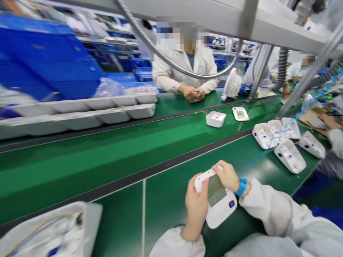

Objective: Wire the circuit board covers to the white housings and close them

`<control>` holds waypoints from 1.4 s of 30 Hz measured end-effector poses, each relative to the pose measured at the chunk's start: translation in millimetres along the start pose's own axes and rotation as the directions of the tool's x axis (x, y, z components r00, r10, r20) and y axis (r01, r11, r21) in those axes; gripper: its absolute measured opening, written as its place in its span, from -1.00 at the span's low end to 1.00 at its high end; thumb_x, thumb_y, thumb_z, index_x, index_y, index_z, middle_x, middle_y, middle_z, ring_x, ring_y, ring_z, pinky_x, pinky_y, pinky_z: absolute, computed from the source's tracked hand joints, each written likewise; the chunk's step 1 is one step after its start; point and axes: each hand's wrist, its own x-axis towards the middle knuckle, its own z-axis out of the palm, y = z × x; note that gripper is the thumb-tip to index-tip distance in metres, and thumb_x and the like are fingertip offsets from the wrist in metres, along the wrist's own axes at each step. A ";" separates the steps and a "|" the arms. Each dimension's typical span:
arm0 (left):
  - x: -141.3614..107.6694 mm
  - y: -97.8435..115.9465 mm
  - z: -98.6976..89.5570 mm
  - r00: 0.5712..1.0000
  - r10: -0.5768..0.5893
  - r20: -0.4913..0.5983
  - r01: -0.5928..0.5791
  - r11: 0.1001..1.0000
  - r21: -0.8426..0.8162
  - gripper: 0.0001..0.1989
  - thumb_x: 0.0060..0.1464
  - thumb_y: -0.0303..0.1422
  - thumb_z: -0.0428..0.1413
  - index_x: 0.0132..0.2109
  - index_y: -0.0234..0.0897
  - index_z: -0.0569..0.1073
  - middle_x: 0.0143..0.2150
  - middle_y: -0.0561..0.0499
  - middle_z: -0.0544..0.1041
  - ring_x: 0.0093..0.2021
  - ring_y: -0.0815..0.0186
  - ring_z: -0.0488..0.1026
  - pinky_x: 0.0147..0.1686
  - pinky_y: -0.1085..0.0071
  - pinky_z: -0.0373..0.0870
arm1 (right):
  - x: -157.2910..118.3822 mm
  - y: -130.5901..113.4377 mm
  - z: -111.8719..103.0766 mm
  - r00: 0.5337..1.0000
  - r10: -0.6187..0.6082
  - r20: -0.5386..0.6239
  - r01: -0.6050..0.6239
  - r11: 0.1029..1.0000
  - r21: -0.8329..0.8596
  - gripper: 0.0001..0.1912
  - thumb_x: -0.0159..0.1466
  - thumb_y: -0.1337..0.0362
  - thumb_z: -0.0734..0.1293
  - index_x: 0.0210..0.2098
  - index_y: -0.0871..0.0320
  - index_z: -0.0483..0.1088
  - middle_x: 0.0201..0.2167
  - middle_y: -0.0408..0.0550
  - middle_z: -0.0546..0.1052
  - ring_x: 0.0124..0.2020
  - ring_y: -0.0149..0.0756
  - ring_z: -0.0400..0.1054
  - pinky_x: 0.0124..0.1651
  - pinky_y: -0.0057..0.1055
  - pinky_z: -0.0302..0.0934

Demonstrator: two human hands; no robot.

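A white device with a grey display window and a dark blue button, like a blood pressure monitor [218, 216], is held between both hands above the green bench. My left hand [197, 203] is closed on its left edge, thumb on the front. My right hand [227, 175] grips the upper right edge, and a blue wrist strap [242, 187] with a blue cord circles that wrist. The fingers behind the device are hidden. Several open white housings [290, 156] with parts inside lie to the right of my hands.
A conveyor belt [120, 141] runs across, carrying a white housing [215, 119] and a panel with a display [240, 114]. White trays [128, 112] line its far side. An open wired housing [88, 228] sits near left. Opposite, a co-worker [184, 67] handles something small. A metal beam [268, 25] hangs overhead.
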 end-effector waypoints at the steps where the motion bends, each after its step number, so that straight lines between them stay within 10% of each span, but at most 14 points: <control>1: 0.4 1.2 -0.5 1.000 -0.019 0.002 0.019 1.000 0.024 -0.48 0.03 0.07 0.10 -0.02 -0.22 0.42 0.00 -0.15 0.55 -0.05 0.06 0.51 -0.05 0.16 0.44 | 0.9 -0.4 0.7 1.000 0.015 -0.009 -0.015 1.000 -0.006 -0.69 0.31 0.04 0.27 -0.34 0.15 0.44 -0.38 -0.11 0.54 -0.31 -0.30 0.40 -0.23 -0.41 0.23; 11: 33.6 11.7 -8.3 0.976 0.122 0.183 -0.177 0.930 0.322 -0.36 0.07 0.08 0.01 0.14 -0.25 0.38 0.08 -0.22 0.54 0.03 -0.04 0.49 -0.02 0.09 0.44 | 3.1 -21.0 -14.9 0.996 0.079 -0.035 -0.086 0.954 -0.286 -0.57 0.33 -0.11 0.27 -0.31 0.15 0.46 -0.38 -0.09 0.56 -0.33 -0.31 0.43 -0.31 -0.45 0.16; 17: 10.1 -3.0 -16.7 0.759 0.420 0.498 -0.651 0.487 0.582 0.02 -0.08 0.17 0.12 0.36 -0.43 0.13 0.33 -0.45 0.25 0.23 -0.27 0.29 0.17 -0.14 0.20 | -30.0 -42.6 -59.6 0.983 0.087 0.164 0.054 0.710 -0.702 -0.55 0.42 -0.03 0.17 -0.04 0.18 0.49 -0.30 0.13 0.62 -0.26 -0.04 0.53 -0.26 -0.30 0.26; 22: -15.9 -28.0 -18.7 0.691 0.435 0.578 -0.723 0.418 0.550 0.17 -0.25 0.09 0.24 0.41 -0.32 -0.02 0.40 -0.39 0.13 0.30 -0.25 0.19 0.24 -0.18 0.06 | -58.6 -43.8 -72.3 0.964 -0.033 0.265 0.238 0.553 -0.798 -0.37 0.37 0.09 0.28 0.33 0.25 0.14 -0.28 0.18 0.60 -0.23 0.02 0.52 -0.23 -0.21 0.33; 24: -15.2 -26.2 -15.7 0.653 0.435 0.620 -0.755 0.441 0.485 0.16 -0.30 0.05 0.28 0.39 -0.29 0.04 0.37 -0.35 0.20 0.29 -0.22 0.22 0.23 -0.14 0.10 | -58.6 -43.3 -69.1 0.908 -0.217 0.358 0.419 0.504 -0.755 -0.34 0.33 0.07 0.34 0.32 0.21 0.15 -0.07 0.24 0.56 0.04 0.03 0.43 -0.02 -0.16 0.31; 29: -11.4 -12.6 -8.8 0.619 0.388 0.683 -0.765 0.493 0.413 -0.16 -0.32 -0.01 0.31 0.15 -0.22 0.39 0.18 -0.26 0.43 0.22 -0.19 0.30 0.18 -0.10 0.19 | -45.0 -36.8 -56.3 0.574 -0.420 0.703 0.815 0.376 -0.441 -0.30 0.29 -0.04 0.35 0.29 0.20 0.21 0.30 0.19 0.29 0.40 0.01 -0.02 0.34 0.03 -0.04; 42: -20.8 -6.2 -10.3 0.542 0.384 0.747 -0.769 0.585 0.258 0.22 -0.39 0.33 0.23 0.36 -0.23 0.21 0.38 -0.39 0.20 0.35 -0.39 0.08 0.27 -0.34 -0.11 | -51.8 -29.6 -57.7 0.511 -0.344 0.788 0.845 0.367 -0.388 -0.13 0.26 -0.22 0.29 0.39 0.12 0.09 0.42 0.31 0.01 0.44 0.13 -0.18 0.38 0.18 -0.23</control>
